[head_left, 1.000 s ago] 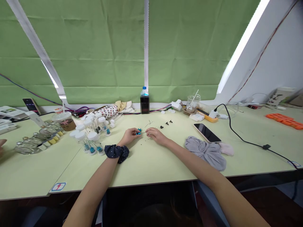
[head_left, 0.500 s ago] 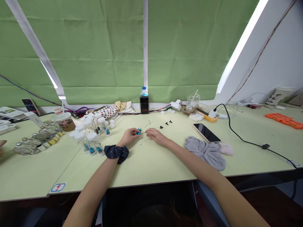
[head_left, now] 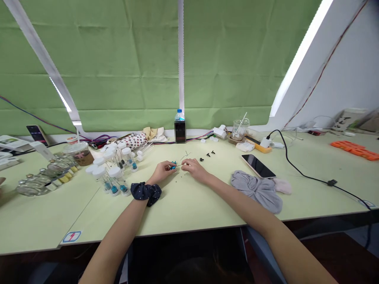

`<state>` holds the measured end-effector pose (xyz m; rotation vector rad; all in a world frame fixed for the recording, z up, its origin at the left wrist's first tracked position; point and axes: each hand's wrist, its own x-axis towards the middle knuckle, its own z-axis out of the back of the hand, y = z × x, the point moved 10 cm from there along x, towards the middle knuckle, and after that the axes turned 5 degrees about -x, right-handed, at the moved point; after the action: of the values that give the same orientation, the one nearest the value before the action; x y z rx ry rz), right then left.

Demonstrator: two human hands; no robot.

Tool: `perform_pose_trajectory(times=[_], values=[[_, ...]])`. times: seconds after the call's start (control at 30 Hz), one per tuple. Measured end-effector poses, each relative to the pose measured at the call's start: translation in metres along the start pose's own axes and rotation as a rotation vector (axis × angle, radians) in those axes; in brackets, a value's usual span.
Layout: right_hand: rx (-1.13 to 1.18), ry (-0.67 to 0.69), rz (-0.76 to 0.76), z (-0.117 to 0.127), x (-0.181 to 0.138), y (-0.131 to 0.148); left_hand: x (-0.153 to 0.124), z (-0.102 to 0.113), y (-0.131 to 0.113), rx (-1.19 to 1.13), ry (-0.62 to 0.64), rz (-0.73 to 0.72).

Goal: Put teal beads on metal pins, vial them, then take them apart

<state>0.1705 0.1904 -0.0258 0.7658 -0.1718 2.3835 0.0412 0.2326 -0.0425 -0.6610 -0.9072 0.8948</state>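
Observation:
My left hand (head_left: pixel 161 171) rests on the pale green table (head_left: pixel 189 205), its fingers pinched round a small blue part (head_left: pixel 173 166). A dark dotted scrunchie (head_left: pixel 146 191) sits on that wrist. My right hand (head_left: pixel 193 168) lies just right of it, fingers curled and pinching a thin pin that points at the blue part. Several tiny black pieces (head_left: pixel 207 154) and loose pins (head_left: pixel 186 154) lie on the table just beyond the hands.
White-capped clear vials (head_left: pixel 114 173) stand left of my hands, with glass bottles (head_left: pixel 38 181) and a lidded drink cup (head_left: pixel 77 152) further left. A phone (head_left: pixel 258 166), grey cloth (head_left: pixel 257 190) and black cable (head_left: pixel 308 176) lie right. A water bottle (head_left: pixel 180 127) stands at the back.
Both hands stay almost still, close together on the blue part; the view has drifted slightly.

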Motion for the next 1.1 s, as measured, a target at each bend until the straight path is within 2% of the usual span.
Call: perform_pose_trajectory(times=[0.17, 0.53, 0.8, 1.1], values=[[-0.005, -0.034, 0.019, -0.001, -0.001, -0.005, 0.001, -0.001, 0.004, -0.013, 0.002, -0.003], [-0.143, -0.126, 0.096, 0.004, -0.004, 0.0, 0.0, -0.013, 0.026, -0.212, 0.075, 0.2], [0.047, -0.127, 0.092, 0.009, -0.001, -0.001, -0.003, -0.022, 0.023, -0.294, 0.158, 0.233], [0.167, -0.127, 0.065, 0.015, 0.001, 0.008, -0.005, -0.02, 0.011, -0.303, 0.17, 0.192]])
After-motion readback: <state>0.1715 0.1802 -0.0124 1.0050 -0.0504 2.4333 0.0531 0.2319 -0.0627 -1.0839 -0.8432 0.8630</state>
